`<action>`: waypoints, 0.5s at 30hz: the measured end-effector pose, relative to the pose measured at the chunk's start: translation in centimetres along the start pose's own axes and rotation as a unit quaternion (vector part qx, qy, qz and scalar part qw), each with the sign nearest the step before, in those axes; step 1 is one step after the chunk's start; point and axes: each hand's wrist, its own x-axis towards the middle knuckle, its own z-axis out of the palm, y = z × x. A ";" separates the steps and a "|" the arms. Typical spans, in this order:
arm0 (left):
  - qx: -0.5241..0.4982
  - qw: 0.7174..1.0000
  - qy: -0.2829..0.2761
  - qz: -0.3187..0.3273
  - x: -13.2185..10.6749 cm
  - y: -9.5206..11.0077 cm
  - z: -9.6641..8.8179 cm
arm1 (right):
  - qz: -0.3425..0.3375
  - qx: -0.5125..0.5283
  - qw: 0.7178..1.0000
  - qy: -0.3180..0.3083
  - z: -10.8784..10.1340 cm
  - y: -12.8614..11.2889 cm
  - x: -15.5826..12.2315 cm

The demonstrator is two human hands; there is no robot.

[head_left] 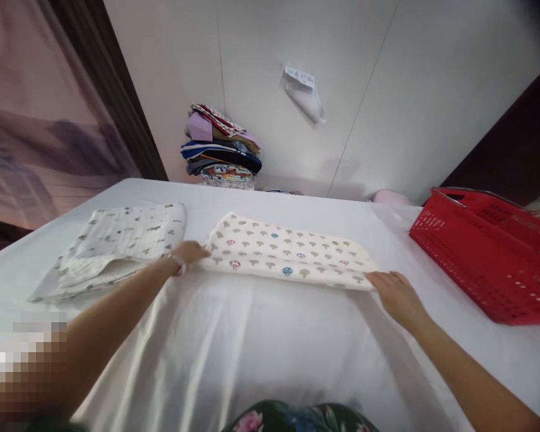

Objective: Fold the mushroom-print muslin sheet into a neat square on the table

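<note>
Toward the middle of the white-covered table [202, 207], between its left and right edges, lies a mushroom-print cloth [288, 246], creased lengthwise along its near side. Left hand [189, 254]: fingers pinched together on the cloth's left near corner. Right hand [396, 295]: fingers closed on the right near corner. Step in hand is judged to be folding; the next move calls for level corners and a flattened crease. Second cloth [139, 231] noted toward the left edge; red basket [481, 264] toward the right.
</note>
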 end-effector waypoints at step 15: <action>-0.051 0.999 -0.015 0.004 -14.1 -1.7 1.0 | -0.014 0.160 0.986 -0.052 -1.4 -5.6 -2.2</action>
